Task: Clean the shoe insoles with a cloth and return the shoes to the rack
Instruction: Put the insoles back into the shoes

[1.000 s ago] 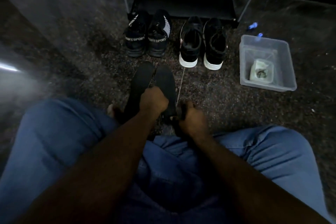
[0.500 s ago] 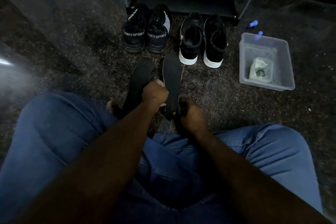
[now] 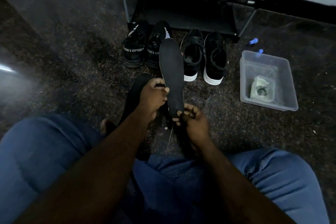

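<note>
A black insole point(image 3: 171, 71) is raised off the floor, toe end pointing away. My right hand point(image 3: 192, 121) pinches its heel end. My left hand point(image 3: 153, 96) holds its left edge at mid-length with curled fingers. A second black insole point(image 3: 134, 94) lies on the carpet under my left hand. Beyond stand a pair of black "SPORT" shoes point(image 3: 135, 47) and a pair of black shoes with white soles point(image 3: 214, 58), in front of the black shoe rack point(image 3: 183, 12). I see no cloth in either hand.
A clear plastic tub point(image 3: 266, 82) with a crumpled pale rag inside sits on the carpet at the right. Two small blue items point(image 3: 253, 41) lie behind it. My knees in blue jeans fill the near foreground.
The right-hand insole has been lifted from the floor and raised toward the shoes, now held by both hands. The camera view has tilted up, showing more of the rack.
</note>
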Action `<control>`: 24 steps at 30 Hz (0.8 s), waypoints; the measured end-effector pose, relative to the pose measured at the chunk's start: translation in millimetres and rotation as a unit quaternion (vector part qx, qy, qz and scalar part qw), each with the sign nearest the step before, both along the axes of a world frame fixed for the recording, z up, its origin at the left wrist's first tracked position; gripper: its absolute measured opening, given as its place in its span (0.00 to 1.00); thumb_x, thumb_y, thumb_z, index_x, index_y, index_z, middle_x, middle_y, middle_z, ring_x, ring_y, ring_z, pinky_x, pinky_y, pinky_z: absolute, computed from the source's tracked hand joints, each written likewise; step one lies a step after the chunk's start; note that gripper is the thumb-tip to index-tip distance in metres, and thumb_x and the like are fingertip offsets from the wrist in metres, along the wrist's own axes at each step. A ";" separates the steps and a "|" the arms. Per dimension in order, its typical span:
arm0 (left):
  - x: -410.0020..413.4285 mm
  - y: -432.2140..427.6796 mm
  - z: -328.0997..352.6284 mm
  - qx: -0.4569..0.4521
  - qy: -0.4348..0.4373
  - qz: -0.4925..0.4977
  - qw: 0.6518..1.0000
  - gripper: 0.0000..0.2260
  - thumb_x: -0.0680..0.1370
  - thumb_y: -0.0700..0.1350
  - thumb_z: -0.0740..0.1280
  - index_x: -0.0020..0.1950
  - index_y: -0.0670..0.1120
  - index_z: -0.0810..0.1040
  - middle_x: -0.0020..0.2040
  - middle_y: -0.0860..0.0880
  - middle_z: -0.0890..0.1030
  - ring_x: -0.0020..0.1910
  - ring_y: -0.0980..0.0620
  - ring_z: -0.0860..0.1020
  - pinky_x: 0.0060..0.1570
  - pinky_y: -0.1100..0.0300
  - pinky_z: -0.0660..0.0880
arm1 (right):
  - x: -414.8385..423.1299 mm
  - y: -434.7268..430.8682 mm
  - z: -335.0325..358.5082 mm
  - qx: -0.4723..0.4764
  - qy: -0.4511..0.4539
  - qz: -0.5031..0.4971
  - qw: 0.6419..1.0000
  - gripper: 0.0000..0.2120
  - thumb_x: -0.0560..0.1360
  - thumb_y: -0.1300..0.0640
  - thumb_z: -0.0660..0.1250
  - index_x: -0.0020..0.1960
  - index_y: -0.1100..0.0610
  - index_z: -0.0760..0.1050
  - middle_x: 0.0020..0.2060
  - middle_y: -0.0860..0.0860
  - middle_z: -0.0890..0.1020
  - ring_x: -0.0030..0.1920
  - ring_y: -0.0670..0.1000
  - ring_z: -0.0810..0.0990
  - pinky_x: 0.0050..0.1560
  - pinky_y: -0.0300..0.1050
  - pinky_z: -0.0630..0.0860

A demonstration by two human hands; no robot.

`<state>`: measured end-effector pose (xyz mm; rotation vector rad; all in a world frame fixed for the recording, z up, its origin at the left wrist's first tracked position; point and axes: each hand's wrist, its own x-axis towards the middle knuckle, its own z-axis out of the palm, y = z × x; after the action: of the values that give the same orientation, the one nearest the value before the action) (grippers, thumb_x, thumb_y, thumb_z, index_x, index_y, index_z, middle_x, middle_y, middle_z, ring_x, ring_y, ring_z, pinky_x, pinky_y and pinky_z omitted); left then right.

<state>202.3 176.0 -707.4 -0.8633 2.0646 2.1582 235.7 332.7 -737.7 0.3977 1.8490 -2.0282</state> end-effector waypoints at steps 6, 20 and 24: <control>-45.7 -8.4 20.6 0.047 0.068 -0.010 0.997 0.07 0.83 0.41 0.68 0.58 0.51 0.79 0.49 0.47 0.85 0.41 0.49 0.77 0.33 0.62 0.75 | -39.6 -17.0 21.2 -0.025 0.088 -0.058 0.994 0.14 0.79 0.70 0.68 0.60 0.55 0.76 0.43 0.58 0.87 0.38 0.56 0.86 0.39 0.46 0.82; -259.1 -63.4 106.6 0.029 0.081 0.038 0.996 0.06 0.83 0.38 0.66 0.53 0.49 0.80 0.38 0.50 0.82 0.30 0.58 0.74 0.24 0.68 0.70 | -257.1 -83.1 81.7 0.041 0.264 -0.060 0.962 0.12 0.74 0.57 0.77 0.58 0.52 0.83 0.45 0.54 0.87 0.46 0.56 0.87 0.48 0.51 0.85; -288.1 -72.9 105.3 0.044 0.072 0.042 0.996 0.05 0.84 0.43 0.66 0.51 0.50 0.80 0.42 0.48 0.81 0.32 0.56 0.74 0.24 0.69 0.69 | -301.5 -96.2 79.2 0.118 0.276 -0.027 0.954 0.23 0.67 0.44 0.77 0.61 0.46 0.82 0.44 0.48 0.88 0.46 0.50 0.87 0.53 0.57 0.85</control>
<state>-85.8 103.2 -602.1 -0.8220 2.0091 2.4032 -65.8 236.6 -658.4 -0.0781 2.4428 -2.1058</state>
